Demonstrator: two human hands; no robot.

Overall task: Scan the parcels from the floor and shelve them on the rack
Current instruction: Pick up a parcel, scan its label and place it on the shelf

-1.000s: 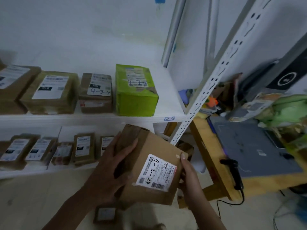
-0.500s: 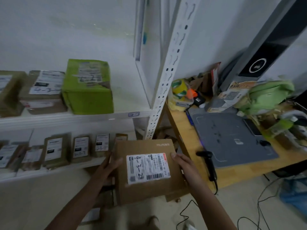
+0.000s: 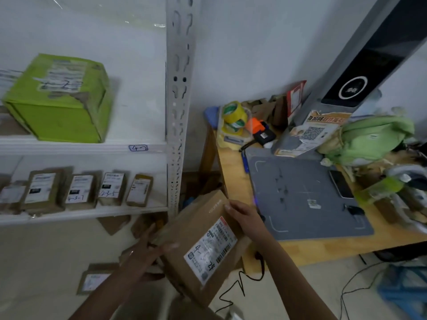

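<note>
White wall fills the top of the frame behind a metal rack [image 3: 179, 112] on the left. Its upper shelf [image 3: 69, 147] carries a green box [image 3: 57, 100] with a white label on top, and a small tag [image 3: 138, 148] is stuck to the shelf edge. On the lower shelf [image 3: 80, 214] a row of brown parcels [image 3: 78, 190] stands side by side, labels facing out. At right a wooden worktop [image 3: 233, 181] holds a grey scanning mat [image 3: 300, 195], and a dark phone [image 3: 340, 183] lies at the mat's right edge. At the back of the worktop are stacked rolls of tape [image 3: 233, 114], a grey scanner column [image 3: 369, 54] and a green bag [image 3: 369, 139]. In the lower centre a brown cardboard parcel [image 3: 198, 218] is held tilted in the air, between the rack's post and the worktop's near corner. Its white shipping label [image 3: 211, 248] faces up. The left hand [image 3: 143, 252] grips the parcel's lower left corner with the thumb on the top face. The right hand [image 3: 242, 218] holds the upper right edge, fingers bent over it. Another labelled parcel [image 3: 94, 279] lies on the floor at lower left. A black cable [image 3: 238, 287] trails across the floor below the worktop. A blue crate [image 3: 404, 289] sits in the lower right corner; what it holds cannot be told.
</note>
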